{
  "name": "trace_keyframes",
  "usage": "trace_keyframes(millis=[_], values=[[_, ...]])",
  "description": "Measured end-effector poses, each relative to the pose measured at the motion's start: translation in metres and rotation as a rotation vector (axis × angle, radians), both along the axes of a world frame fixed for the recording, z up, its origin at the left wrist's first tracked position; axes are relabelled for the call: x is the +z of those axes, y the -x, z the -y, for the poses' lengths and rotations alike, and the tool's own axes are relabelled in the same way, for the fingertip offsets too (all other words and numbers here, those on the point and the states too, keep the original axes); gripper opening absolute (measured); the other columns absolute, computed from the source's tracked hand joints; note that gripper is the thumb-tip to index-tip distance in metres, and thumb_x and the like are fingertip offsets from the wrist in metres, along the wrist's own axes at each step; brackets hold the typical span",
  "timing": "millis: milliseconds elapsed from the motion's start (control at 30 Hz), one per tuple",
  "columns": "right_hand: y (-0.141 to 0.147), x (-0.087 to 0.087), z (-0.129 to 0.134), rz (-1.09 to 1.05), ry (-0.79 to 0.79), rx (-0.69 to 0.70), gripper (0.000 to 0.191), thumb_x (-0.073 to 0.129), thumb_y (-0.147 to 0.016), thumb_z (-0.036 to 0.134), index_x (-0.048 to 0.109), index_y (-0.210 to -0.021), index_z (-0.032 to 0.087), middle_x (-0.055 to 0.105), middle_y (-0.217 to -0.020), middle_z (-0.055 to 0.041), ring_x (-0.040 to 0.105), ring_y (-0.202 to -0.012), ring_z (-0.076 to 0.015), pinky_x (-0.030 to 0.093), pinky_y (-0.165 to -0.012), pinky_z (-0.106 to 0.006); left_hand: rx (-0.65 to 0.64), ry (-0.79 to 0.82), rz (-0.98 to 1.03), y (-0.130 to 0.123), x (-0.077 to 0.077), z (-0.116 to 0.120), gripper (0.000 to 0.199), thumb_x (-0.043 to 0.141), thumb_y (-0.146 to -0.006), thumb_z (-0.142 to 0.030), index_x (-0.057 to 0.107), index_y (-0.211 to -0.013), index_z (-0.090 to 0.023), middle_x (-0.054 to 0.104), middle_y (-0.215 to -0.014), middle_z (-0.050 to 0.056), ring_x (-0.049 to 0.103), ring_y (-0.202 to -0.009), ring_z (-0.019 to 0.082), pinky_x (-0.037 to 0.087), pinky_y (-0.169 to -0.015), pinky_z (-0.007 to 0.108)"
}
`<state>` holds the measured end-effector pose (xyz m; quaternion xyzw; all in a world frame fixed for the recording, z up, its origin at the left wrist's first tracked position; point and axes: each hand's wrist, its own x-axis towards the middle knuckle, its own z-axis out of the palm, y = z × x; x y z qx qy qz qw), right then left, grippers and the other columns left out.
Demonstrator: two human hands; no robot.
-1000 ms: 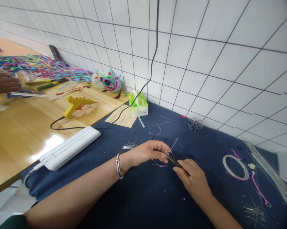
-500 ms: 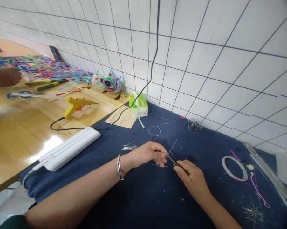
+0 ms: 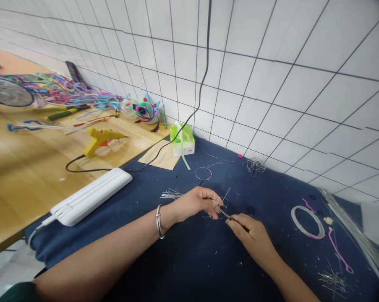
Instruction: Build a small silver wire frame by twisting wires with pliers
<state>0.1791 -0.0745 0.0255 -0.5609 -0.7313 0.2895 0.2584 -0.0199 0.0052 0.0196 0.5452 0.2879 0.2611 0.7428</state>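
Observation:
My left hand (image 3: 205,202), with a silver bangle at its wrist, pinches thin silver wire (image 3: 227,193) that sticks out past the fingertips and bends into a small loop. In my right hand (image 3: 250,233) is a slim pair of pliers (image 3: 224,213); its dark handle lies mostly inside the fist. The tip of the pliers meets the wire just at my left fingertips. How the jaws sit on the wire is too small to make out. Beyond my hands, a wire ring (image 3: 203,173) with pink bits lies on the dark blue cloth (image 3: 189,260).
A white power strip (image 3: 93,196), yellow glue gun (image 3: 103,140) and tissue pack (image 3: 182,140) stand left and ahead. Wire bundles (image 3: 356,235), a tape roll (image 3: 308,222) and tangled wire (image 3: 256,165) lie right. Another person's round wire-framed piece (image 3: 9,91) shows far left.
My right hand and the pliers have shifted slightly left. The wire end beside my left fingers has tilted a little. At far left, the other person's hand gives way to a round, netted piece.

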Motion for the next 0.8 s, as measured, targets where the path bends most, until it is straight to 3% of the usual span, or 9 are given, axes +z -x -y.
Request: trace_keyframes(millis=[367, 533, 800], values=[[-0.002, -0.013, -0.001, 0.145, -0.315, 0.028, 0.018, 0.046, -0.085, 0.031, 0.059, -0.088, 0.019, 0.055, -0.072, -0.0025, 0.051, -0.069, -0.0140, 0.043, -0.066, -0.028, 0.005, 0.055, -0.024, 0.000, -0.003, 0.001, 0.021, 0.060, -0.075, -0.030, 0.062, -0.086, -0.012, 0.062, -0.071, 0.003, 0.058, -0.055, 0.009, 0.045, -0.057, 0.022], [-0.007, -0.016, -0.001, 0.337, -0.493, 0.028, 0.019, 0.050, -0.083, 0.032, 0.059, -0.091, 0.017, 0.054, -0.078, -0.0054, 0.048, -0.074, -0.0164, 0.039, -0.072, -0.033, 0.049, 0.030, -0.048, -0.002, 0.000, 0.002, 0.018, 0.061, -0.074, -0.028, 0.061, -0.082, -0.012, 0.060, -0.071, 0.002, 0.057, -0.054, 0.008, 0.045, -0.056, 0.022], [-0.009, -0.013, 0.000, 0.527, -0.570, 0.010, 0.023, 0.051, -0.083, 0.034, 0.059, -0.096, 0.017, 0.053, -0.080, -0.0058, 0.045, -0.075, -0.0167, 0.036, -0.072, -0.033, 0.055, 0.012, -0.037, -0.001, -0.001, 0.000, 0.022, 0.061, -0.073, -0.032, 0.059, -0.081, -0.012, 0.059, -0.068, 0.001, 0.057, -0.055, 0.009, 0.045, -0.057, 0.023]])
